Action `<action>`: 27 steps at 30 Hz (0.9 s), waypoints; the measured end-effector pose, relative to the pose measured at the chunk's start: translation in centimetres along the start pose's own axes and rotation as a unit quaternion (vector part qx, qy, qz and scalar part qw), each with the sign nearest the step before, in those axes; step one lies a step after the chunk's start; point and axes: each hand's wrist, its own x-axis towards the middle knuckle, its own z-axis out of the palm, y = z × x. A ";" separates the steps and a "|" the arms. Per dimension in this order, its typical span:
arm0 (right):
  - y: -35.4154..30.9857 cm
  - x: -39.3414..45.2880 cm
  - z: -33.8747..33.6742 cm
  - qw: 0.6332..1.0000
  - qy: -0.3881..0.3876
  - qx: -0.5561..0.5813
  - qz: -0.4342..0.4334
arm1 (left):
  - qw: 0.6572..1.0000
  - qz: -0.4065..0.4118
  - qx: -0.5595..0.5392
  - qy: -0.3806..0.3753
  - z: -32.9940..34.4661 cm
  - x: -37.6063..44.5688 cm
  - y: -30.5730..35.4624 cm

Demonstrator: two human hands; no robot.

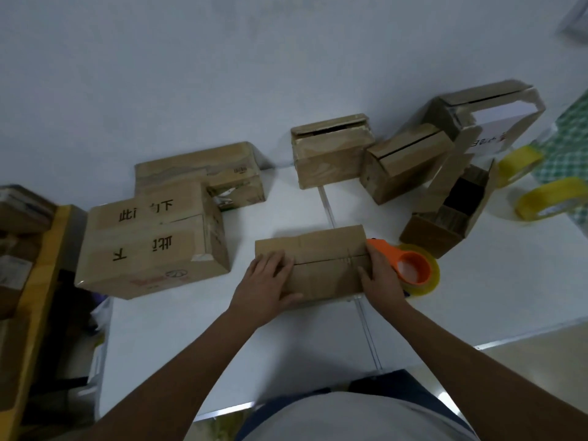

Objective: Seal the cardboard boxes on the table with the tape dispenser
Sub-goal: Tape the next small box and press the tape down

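Observation:
A small cardboard box (321, 249) lies in front of me on the white table (286, 345), flaps closed, a seam running along its top. My left hand (267, 281) rests flat on the box's left end, fingers spread. My right hand (381, 278) lies against the box's right end, fingers straight on the top edge. The orange tape dispenser (410, 265) with its yellowish roll sits on the table right behind my right hand, touching the box's right side; my hand does not grip it.
A large printed box (152, 243) and another behind it (229, 173) stand at left. Three boxes (331, 151) (404, 163) (486, 113) line the wall; an open box (451, 211) sits at right. Two yellow tape rolls (550, 198) lie far right. Shelving with boxes (19, 249) is off the table's left.

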 end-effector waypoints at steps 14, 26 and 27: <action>5.6 2.7 -3.6 0.976 -0.047 -0.145 0.155 | 0.994 0.012 -0.091 0.051 1.9 1.2 -0.2; 0.1 3.8 -6.1 0.991 0.058 -0.065 0.099 | 0.987 0.028 -0.107 0.116 2.5 1.4 -1.1; -0.1 3.3 -6.6 0.993 0.076 -0.031 0.090 | 0.987 0.030 -0.105 0.120 2.6 1.4 -1.2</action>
